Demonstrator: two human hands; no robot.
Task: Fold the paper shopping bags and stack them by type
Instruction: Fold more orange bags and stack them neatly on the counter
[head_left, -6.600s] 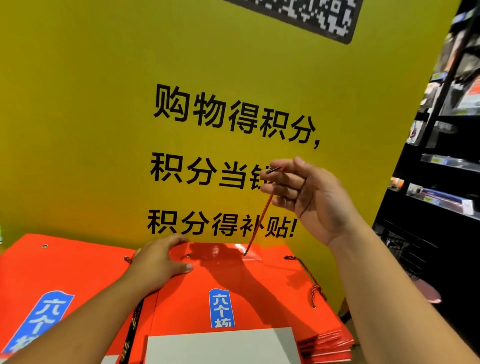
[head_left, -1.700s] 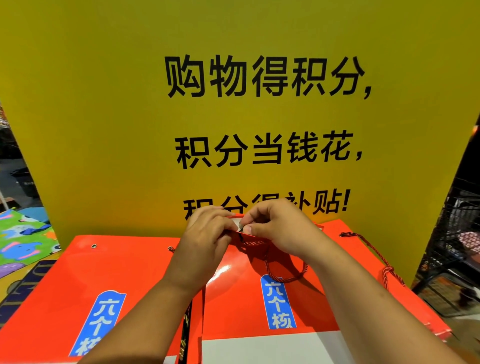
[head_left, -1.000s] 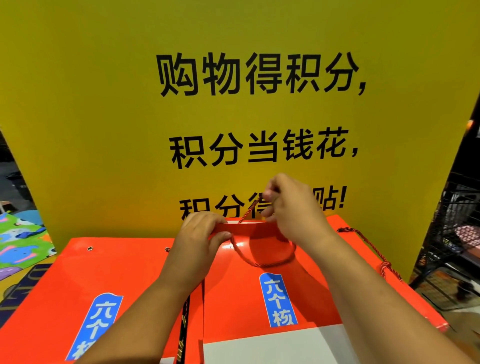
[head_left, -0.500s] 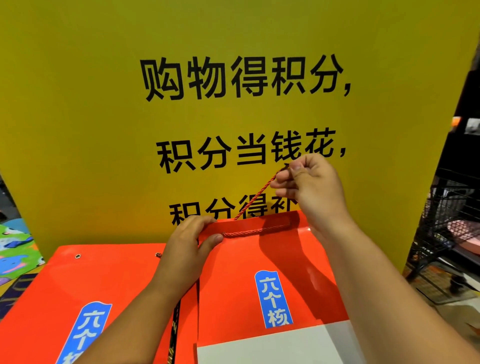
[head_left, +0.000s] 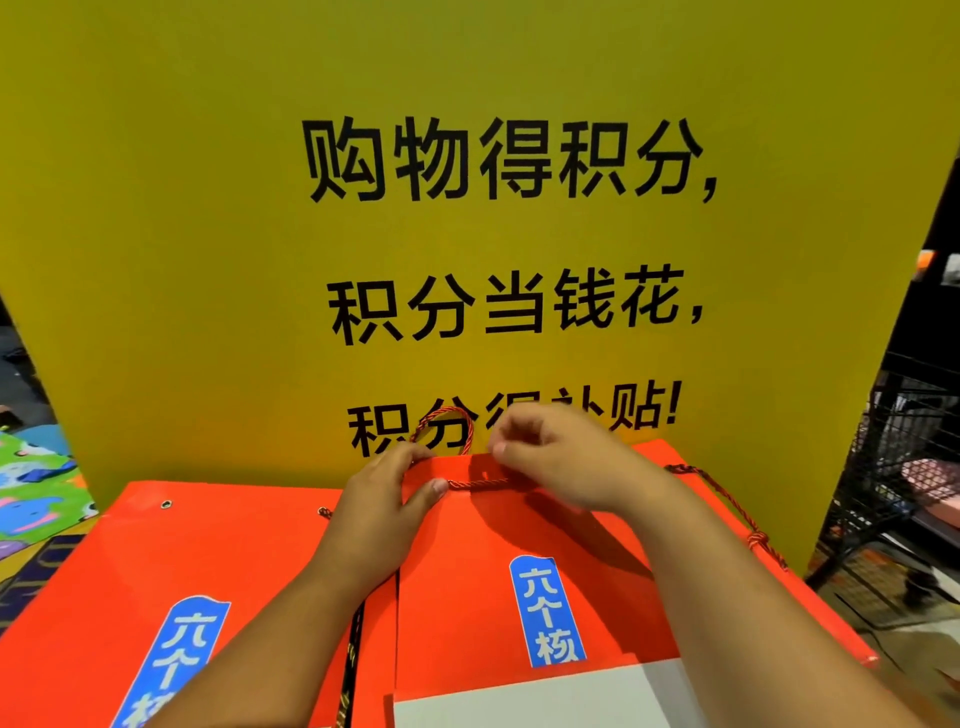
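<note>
A flat orange paper bag (head_left: 467, 582) with a blue label lies on top of the right-hand pile. My left hand (head_left: 384, 509) pinches its top left edge, thumb on the face. My right hand (head_left: 561, 462), blurred, is at the top edge with fingers closed on the red twisted rope handle (head_left: 478, 484). One stretch of rope lies along the bag's face; a loop (head_left: 447, 426) stands above the edge. A second pile of orange bags (head_left: 156, 571) lies on the left.
A tall yellow sign board (head_left: 467, 208) with black characters stands right behind the piles. Another rope handle (head_left: 727, 504) trails off the right pile's edge. A black wire basket (head_left: 904, 493) is at the right, colourful printed bags (head_left: 31, 488) at the left.
My right hand, which held the rope pulled up high, has come down to the bag's top edge. The rope now loops above the edge. My left hand stays put.
</note>
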